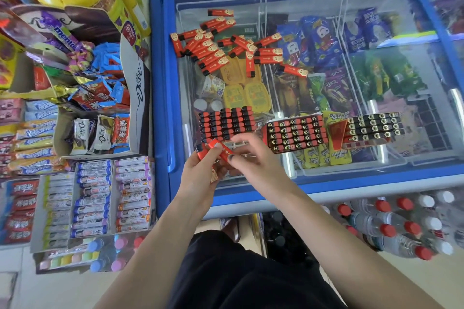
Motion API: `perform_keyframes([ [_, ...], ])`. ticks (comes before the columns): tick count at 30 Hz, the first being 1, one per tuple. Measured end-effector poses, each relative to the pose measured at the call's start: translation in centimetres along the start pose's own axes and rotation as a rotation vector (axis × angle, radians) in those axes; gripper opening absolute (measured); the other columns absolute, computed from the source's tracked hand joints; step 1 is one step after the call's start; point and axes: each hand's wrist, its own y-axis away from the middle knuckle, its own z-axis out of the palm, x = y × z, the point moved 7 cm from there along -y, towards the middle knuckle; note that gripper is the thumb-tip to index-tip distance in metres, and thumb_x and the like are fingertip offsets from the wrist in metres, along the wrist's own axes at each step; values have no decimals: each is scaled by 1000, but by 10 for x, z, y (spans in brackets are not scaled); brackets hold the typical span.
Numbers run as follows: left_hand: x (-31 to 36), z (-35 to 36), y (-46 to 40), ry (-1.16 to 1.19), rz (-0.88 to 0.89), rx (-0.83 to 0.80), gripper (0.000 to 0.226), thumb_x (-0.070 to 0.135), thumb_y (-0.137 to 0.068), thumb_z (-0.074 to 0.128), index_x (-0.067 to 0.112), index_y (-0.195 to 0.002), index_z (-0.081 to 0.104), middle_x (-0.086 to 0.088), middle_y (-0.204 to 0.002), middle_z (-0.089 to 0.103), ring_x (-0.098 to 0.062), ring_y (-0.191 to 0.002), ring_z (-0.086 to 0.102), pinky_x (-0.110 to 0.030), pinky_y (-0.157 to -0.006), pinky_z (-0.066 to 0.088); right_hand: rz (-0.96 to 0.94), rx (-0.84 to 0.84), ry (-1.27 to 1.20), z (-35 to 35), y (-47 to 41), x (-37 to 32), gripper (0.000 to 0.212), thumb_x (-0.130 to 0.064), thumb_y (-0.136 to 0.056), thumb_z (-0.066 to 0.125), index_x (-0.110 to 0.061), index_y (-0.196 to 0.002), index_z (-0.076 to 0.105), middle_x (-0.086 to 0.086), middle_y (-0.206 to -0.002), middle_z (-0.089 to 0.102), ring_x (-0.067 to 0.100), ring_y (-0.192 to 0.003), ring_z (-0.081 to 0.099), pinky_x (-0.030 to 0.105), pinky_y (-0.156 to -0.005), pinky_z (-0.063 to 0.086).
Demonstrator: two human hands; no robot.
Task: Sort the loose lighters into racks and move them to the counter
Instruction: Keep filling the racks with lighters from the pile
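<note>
Your left hand (198, 178) grips red lighters (204, 152) over the freezer lid's (351, 178) near edge; your right hand (253, 155) pinches one lighter (221, 149). Three filled racks (296, 133) stand just beyond, loose lighters (226, 45) scattered farther back.

The loose lighters (226, 42) look like smooth plastic, glossy red bodies with black ends, and the ones standing in the racks (295, 133) show small shiny metal-looking tops. They lie on the clear, reflective glass lid (376, 2) of a freezer with a glossy blue plastic-looking frame (157, 83), over shiny foil and film wrappers inside. To the left, the candy boxes (136, 98) are matt printed cardboard, and the bottles (391, 231) are clear plastic with smooth caps.
</note>
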Motion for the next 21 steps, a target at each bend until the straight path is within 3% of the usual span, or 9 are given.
perform_keyframes([
  [3, -1, -1, -1, -37, 10, 8, 16, 20, -100, 69, 6, -107, 68, -5, -76, 65, -15, -65, 59, -28, -65, 55, -32, -38, 25, 1, 6, 1, 28, -8, -94, 64, -29, -113, 64, 2, -82, 74, 16, -73, 73, 32, -72, 61],
  [7, -4, -4, -4, -95, 15, 41, 21, 24, -103, 66, 5, -110, 69, -5, -79, 65, -14, -68, 59, -28, -66, 57, -16, 13, -2, -10, 5, 4, 21, -7, -95, 63, -24, -105, 68, 2, -73, 70, 16, -64, 67, 35, -61, 56],
  [11, -9, -6, -7, -64, -44, 51, 31, 27, -110, 48, 5, -107, 69, -4, -73, 55, -14, -64, 55, -29, -65, 57, 33, 173, -106, -33, 3, 11, 9, -7, -96, 62, -13, -97, 69, 6, -73, 66, 16, -59, 60, 31, -54, 49],
  [14, -12, -10, -8, -82, -68, 76, 37, 29, -112, 43, 5, -112, 70, -3, -69, 49, -13, -62, 53, -29, -67, 58, 66, 283, -121, -46, -1, 17, 6, -8, -96, 62, -8, -95, 68, 11, -71, 68, 17, -57, 63, 32, -55, 54],
  [21, -11, -15, -13, -287, 27, 103, 31, 23, -111, 43, 6, -119, 68, 7, -65, 61, -14, -70, 59, -28, -75, 54, 38, 375, 50, -43, -28, 18, 10, -11, -101, 57, -13, -108, 65, 7, -86, 74, 12, -60, 73, 29, -64, 62],
])
